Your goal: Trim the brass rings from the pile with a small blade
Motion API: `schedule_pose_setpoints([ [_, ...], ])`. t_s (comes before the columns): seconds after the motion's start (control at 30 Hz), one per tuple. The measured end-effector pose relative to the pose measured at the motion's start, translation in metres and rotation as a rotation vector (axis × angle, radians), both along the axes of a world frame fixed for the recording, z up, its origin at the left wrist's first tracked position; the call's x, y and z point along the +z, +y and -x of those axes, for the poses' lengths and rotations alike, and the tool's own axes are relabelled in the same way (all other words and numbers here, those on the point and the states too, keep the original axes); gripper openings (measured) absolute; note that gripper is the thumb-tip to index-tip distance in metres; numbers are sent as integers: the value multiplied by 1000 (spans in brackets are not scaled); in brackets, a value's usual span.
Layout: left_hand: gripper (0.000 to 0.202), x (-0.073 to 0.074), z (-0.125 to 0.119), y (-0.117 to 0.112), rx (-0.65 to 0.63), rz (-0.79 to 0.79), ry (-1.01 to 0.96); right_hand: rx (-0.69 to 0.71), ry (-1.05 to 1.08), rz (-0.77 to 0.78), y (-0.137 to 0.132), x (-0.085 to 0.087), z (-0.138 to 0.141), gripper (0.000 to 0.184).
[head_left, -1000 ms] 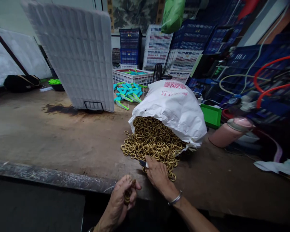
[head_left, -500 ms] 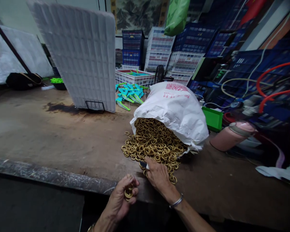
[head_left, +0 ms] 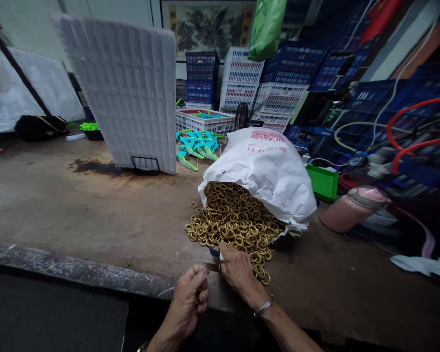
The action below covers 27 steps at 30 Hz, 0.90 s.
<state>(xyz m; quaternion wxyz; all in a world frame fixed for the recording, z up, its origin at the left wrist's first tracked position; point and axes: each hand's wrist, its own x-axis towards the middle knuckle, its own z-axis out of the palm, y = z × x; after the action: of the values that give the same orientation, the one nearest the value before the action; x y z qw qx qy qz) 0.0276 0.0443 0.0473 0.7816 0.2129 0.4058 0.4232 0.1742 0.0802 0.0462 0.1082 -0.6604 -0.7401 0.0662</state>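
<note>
A heap of brass-coloured rings spills from the mouth of a white woven sack lying on the table. My left hand is curled closed at the table's front edge. Only a little of the rings inside it shows between the fingers. At the front of the heap, my right hand, with a metal bangle at the wrist, is closed and touches the rings. A small dark flat piece sticks out from its fingers, with something white beside it; its kind cannot be made out.
A tall white padded panel stands on the table at left. Behind the sack lie turquoise and green plastic pieces and stacked crates. To the right are a green tray, a pink bottle and red hoses.
My left hand has turned and its fingers have closed further, hiding the rings seen in it before. My right hand stays by the heap, shifted slightly. The view has tilted up a little.
</note>
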Motion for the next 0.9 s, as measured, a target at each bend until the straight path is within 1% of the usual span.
schedule_pose_setpoints([
  [0.07,34,0,-4,2,20,-58,110,-26,119,-31,0,1,-1,23],
  [0.17,45,2,-9,6,51,-121,243,-53,426,-13,-2,9,0,14],
  [0.27,49,4,-13,10,56,-157,296,-53,776,89,-5,15,4,16],
  [0.33,42,5,-15,11,60,-185,297,-39,973,185,-9,13,7,17],
  [0.4,35,5,-14,11,67,-210,305,-29,1115,262,-12,9,9,19],
  [0.47,33,4,-13,11,96,-260,334,-31,1163,296,-14,6,10,21],
  [0.57,29,5,-10,9,150,-405,388,-23,1093,294,-14,7,11,23],
  [0.6,28,6,-9,9,149,-438,398,-20,1062,291,-14,9,12,23],
  [0.63,28,7,-9,8,124,-436,399,-22,1036,288,-14,11,12,23],
  [0.67,29,8,-9,7,81,-396,393,-31,1016,280,-14,12,13,23],
  [0.73,31,9,-9,6,-21,-259,359,-56,990,262,-14,14,13,21],
  [0.8,33,9,-8,5,-91,-156,303,-65,1001,266,-14,13,13,20],
  [0.9,31,8,-8,3,-110,-153,210,-51,1083,327,-14,11,11,22],
])
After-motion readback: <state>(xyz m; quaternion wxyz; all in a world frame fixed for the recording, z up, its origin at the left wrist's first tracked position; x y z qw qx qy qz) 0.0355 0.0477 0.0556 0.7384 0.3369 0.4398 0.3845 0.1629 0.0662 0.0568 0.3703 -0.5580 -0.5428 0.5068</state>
